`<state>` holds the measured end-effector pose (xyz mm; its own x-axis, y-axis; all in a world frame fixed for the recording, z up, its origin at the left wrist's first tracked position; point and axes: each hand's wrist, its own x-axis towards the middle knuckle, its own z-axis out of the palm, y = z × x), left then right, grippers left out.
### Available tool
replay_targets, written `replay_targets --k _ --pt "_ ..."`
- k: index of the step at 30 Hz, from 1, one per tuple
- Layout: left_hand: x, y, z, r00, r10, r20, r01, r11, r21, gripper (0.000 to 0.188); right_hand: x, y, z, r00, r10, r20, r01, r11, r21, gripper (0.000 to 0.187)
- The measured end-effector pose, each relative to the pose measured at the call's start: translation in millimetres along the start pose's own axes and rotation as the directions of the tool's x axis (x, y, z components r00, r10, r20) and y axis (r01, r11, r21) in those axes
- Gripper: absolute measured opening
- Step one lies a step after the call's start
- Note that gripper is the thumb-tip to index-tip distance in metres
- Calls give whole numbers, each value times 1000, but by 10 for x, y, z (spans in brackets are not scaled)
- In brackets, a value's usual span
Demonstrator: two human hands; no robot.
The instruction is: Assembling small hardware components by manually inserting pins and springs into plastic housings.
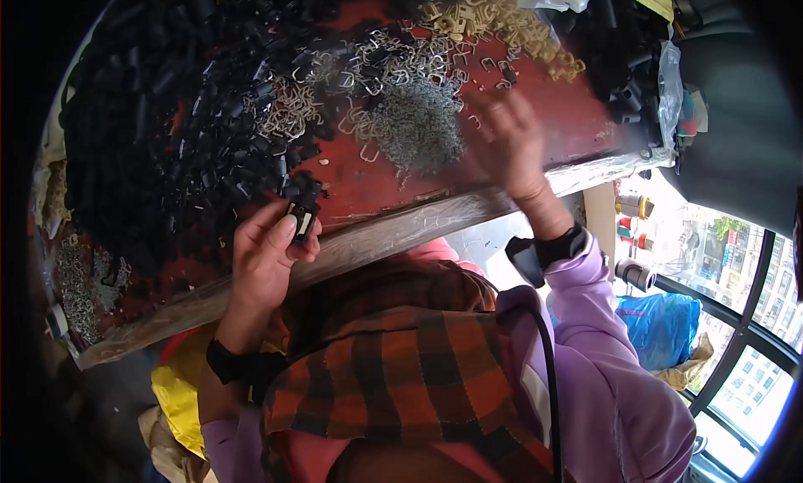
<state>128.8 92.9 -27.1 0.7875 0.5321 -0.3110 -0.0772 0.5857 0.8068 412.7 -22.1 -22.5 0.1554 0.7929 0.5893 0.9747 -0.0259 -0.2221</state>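
Near the table's front edge, my left hand pinches a small black plastic housing with a pale strip on its face. My right hand is over the red tabletop, smeared by motion, so its grip does not show. Just left of it lies a heap of tiny grey metal pieces, perhaps screws. Bent U-shaped metal clips are scattered behind and beside that heap, with a denser cluster of clips further left. Loose black plastic parts spread between there and my left hand.
Black parts are piled high at the table's left. Brass-coloured pieces lie at the back, and more black parts at the back right. A plastic-wrapped edge runs along the front. A blue bag stands by the window.
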Motion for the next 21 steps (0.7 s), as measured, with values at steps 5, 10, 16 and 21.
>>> replay_targets --k 5,10,16,21 --pt "-32 -29 -9 999 -6 -41 7 999 33 31 -255 1649 -734 890 305 -338 -450 705 -548 34" --pt "-73 -62 62 993 -70 -94 68 997 -21 31 -543 2233 -986 818 559 -136 -458 489 -743 38" --pt "-136 -83 78 984 -115 -135 112 993 -28 32 -402 1407 -643 921 386 60 -293 783 -548 39" --pt "-257 -76 69 980 -160 -116 159 987 -16 33 -160 -80 -363 925 180 333 -261 941 216 38"
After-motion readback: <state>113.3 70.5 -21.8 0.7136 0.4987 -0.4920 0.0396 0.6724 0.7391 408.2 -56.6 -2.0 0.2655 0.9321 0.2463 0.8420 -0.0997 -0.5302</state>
